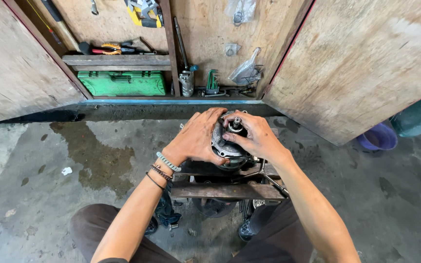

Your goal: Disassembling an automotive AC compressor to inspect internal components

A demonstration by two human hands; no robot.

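A round grey metal housing with a short shaft sticking up from its middle (228, 145) rests on a low wooden stand (225, 190) in front of me. My left hand (198, 137) wraps over the housing's left side and top, fingers curled on its rim. My right hand (253, 136) grips the right side, thumb and fingers close around the shaft (236, 122). Beaded bracelets circle my left wrist. Both hands are greasy. Much of the housing is hidden under my hands.
An open wooden cabinet stands ahead with a green tool case (122, 83), pliers (113, 48), a set of hex keys (212, 81) and plastic bags. A purple bucket (377, 137) sits at right. The concrete floor is stained. My knees flank the stand.
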